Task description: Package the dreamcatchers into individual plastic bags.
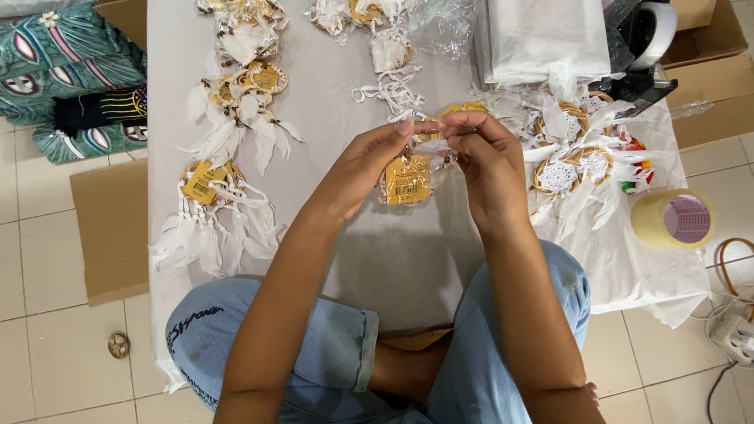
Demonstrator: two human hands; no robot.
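Small dreamcatcher (408, 179), yellow tag, clear wrap, hanging above white cloth.

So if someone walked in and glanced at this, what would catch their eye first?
Probably the two hands, left hand and right hand, meeting at the centre over a bagged dreamcatcher with a yellow tag. Next, the white-feathered dreamcatchers spread on the pale sheet at left, and the tape roll at the right edge.

The person wears light blue denim jeans (330, 353), cuffs rolled up above the knee, with dark stitched lettering along the leg nearest the cardboard sheet (110, 228). Both forearms are bare, without sleeves, watch or bracelets. The feet are bare too.
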